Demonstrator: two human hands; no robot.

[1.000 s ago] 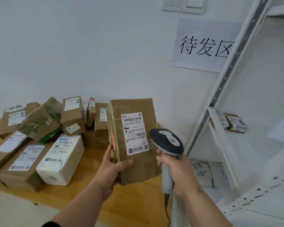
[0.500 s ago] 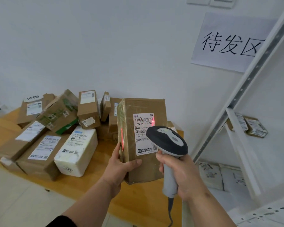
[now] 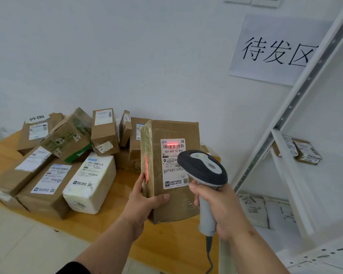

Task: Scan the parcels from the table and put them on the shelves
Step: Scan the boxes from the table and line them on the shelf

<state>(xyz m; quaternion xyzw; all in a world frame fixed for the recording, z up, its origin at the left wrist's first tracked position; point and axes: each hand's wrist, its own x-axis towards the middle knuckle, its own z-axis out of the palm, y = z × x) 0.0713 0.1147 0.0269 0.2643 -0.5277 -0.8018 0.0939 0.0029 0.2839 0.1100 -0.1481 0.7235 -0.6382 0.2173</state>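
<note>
Parcel (image 3: 172, 171) is being gripped upright above the table (image 3: 166, 244) by the left hand (image 3: 145, 202), label facing the scanner (image 3: 203, 169) the right hand (image 3: 220, 210) is clutching, so the red beam is crossing its barcode.

White paper sign (image 3: 273, 50) with black Chinese characters, on the wall up and right of the fingers | wall switches (image 3: 251, 1) above it | pale floor tiles (image 3: 18, 240) lower left

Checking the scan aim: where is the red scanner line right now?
In the head view, the red line lies across the top barcode of the label on the held parcel, just above the scanner.
</note>
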